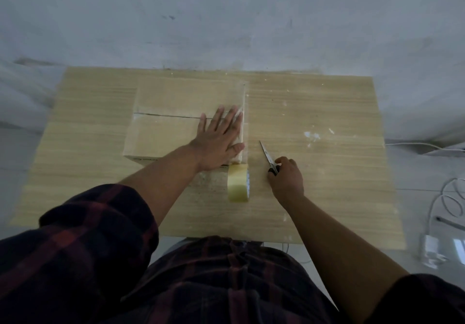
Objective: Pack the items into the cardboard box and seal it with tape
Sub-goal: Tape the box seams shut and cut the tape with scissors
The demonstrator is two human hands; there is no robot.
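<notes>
Left hand [218, 139] lies flat on the cardboard box [173, 97]; right hand [286, 179] grips scissors [267, 154], blades pointing away and slightly left.

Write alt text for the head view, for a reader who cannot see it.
A person's left hand presses flat on a closed cardboard box near its right edge, while the right hand grips scissors beside it, blades pointing away. A tape roll stands on the wooden table at the box's near right corner.

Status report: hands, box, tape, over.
Left hand flat on cardboard box, flaps closed. Right hand grips scissors beside it, over table. Tape roll on edge at box's near right corner. Nothing blocking.
</notes>
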